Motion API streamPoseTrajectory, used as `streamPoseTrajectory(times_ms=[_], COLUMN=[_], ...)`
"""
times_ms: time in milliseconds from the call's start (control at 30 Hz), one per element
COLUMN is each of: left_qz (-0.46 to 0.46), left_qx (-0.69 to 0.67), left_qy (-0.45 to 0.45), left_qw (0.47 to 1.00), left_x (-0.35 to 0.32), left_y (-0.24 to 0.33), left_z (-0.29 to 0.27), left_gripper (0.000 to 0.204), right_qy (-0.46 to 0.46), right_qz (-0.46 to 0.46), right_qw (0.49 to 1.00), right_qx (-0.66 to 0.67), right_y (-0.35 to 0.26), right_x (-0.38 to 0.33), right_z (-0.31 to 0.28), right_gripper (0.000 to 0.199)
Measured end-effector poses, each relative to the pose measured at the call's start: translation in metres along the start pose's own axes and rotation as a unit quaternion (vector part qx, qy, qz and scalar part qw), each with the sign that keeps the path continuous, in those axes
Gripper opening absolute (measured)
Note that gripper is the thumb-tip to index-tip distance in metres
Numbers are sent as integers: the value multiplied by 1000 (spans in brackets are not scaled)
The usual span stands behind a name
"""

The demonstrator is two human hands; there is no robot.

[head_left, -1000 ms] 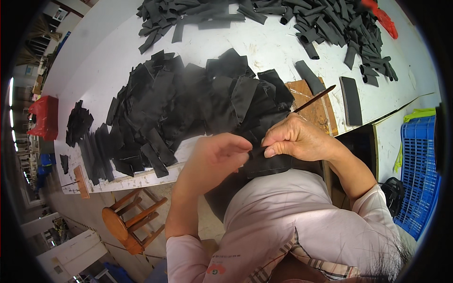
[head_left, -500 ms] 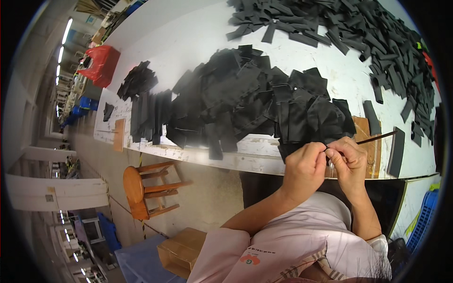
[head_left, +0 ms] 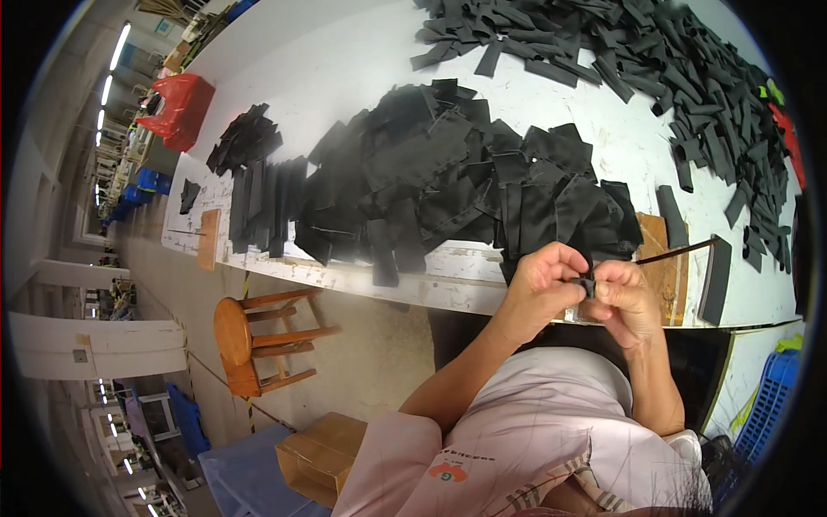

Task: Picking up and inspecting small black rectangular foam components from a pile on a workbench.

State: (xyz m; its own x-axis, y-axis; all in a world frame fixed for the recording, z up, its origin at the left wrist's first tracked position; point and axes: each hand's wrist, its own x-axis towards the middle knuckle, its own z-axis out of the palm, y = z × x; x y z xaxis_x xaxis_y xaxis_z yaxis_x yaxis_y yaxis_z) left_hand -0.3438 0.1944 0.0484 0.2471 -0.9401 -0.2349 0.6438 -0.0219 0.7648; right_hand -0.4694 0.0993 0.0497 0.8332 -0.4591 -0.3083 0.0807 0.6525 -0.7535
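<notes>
My left hand [head_left: 541,289] and my right hand [head_left: 631,302] meet at the table's front edge. Between their fingertips they pinch a small piece of black fabric [head_left: 587,285], mostly covered by the fingers. Just beyond them spreads a large heap of flat black fabric pieces [head_left: 422,159]. From beside my right hand a thin dark rod [head_left: 676,253] runs to a dark upright block [head_left: 714,282]. Under the rod lies a brown wooden board [head_left: 663,280]. A dark fabric tube [head_left: 672,217] rests beside the board.
Another big pile of dark fabric tubes [head_left: 637,52] covers the far right of the white table [head_left: 319,60]. Smaller black stacks [head_left: 245,138] and a red plastic bag [head_left: 179,110] are at left. A wooden stool [head_left: 237,345], a cardboard box [head_left: 323,457] and a blue crate [head_left: 771,401] stand below.
Both hands have turned and lowered slightly, the left fingers opening out from a fist-like grip. More of the small black piece shows between the fingertips.
</notes>
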Motion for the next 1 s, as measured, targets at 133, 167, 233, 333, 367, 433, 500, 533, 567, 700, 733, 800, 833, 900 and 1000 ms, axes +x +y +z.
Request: streamPoseTrajectory(times_ms=[133, 167, 233, 333, 367, 433, 500, 533, 567, 700, 733, 800, 833, 900, 1000], left_qz=[261, 262, 180, 50, -33, -114, -132, -25, 82, 327, 358, 390, 280, 154, 92], left_qx=[394, 394, 115, 4, -62, -156, -146, -15, 113, 345, 372, 396, 246, 84, -53], left_qy=[193, 191, 158, 4, -100, -225, -229, -208, -186, 43, 34, 16, 28, 17, -236], left_qw=[860, 860, 964, 999, 993, 955, 953, 978, 973, 879, 856, 831, 928, 984, 966], left_x=[3, 4, 8, 3, 4, -6, -11, -11, -10, -4, 3, 12, 13, 18, 44], left_y=[-19, -21, -29, -17, -15, -8, -14, -14, -11, -13, -14, -11, -6, 7, 33], left_z=[18, 19, 18, 13, 16, 33, 39, 40, 43, 67, 69, 76, 87, 102, 114], left_gripper=[20, 20, 20, 25, 29, 33, 38, 39, 41, 24, 23, 21, 16, 11, 23], right_qy=[-11, -9, 13, 62, 70, -36, -67, -50, -27, 58, 83, 130, 143, 165, 166], right_qz=[20, 1, -6, -10, -13, -128, -168, -193, -221, -277, -296, -298, -300, -383, -273], right_qw=[998, 1000, 999, 998, 997, 991, 984, 980, 975, 940, 914, 876, 874, 793, 887], right_qx=[53, -7, -29, -3, -2, -16, 9, 10, 10, -189, -265, -356, -355, -444, -334], right_y=[7, 7, 8, 6, 6, 6, 5, 2, -2, -28, -35, -49, -55, -69, -109], right_x=[-5, -4, -6, -14, -18, -26, -30, -30, -30, -43, -47, -51, -52, -53, -62], right_z=[-1, -3, -9, -17, -22, -28, -19, -17, -19, -14, -11, -5, -7, -10, -2], right_gripper=[15, 16, 16, 19, 19, 23, 25, 23, 20, 4, 5, 8, 8, 11, 15])
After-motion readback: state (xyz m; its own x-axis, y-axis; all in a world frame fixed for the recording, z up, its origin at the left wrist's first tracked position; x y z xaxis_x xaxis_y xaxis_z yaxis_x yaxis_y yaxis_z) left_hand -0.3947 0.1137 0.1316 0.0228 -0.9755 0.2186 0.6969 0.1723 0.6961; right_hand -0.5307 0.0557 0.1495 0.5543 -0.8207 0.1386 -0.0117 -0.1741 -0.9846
